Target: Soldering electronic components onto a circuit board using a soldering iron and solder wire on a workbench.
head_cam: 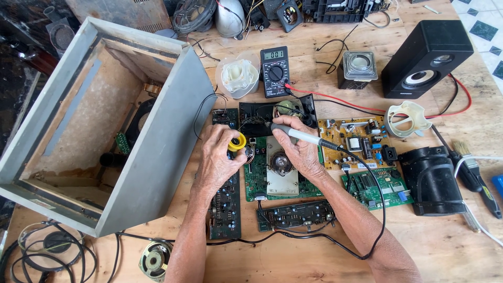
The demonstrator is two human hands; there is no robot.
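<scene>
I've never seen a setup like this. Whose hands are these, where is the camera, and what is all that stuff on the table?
There is one picture, taken by a camera worn on a person's head, looking down at their own two bare hands over a wooden table. The right hand holds a soldering iron like a pen; its black cord loops back along the arm. The left hand holds a small yellow spool, probably solder wire. Both work over a green circuit board, with more boards around it. Nearby lie a multimeter, a black speaker, a paintbrush and, on the left, a large grey open cabinet.
</scene>
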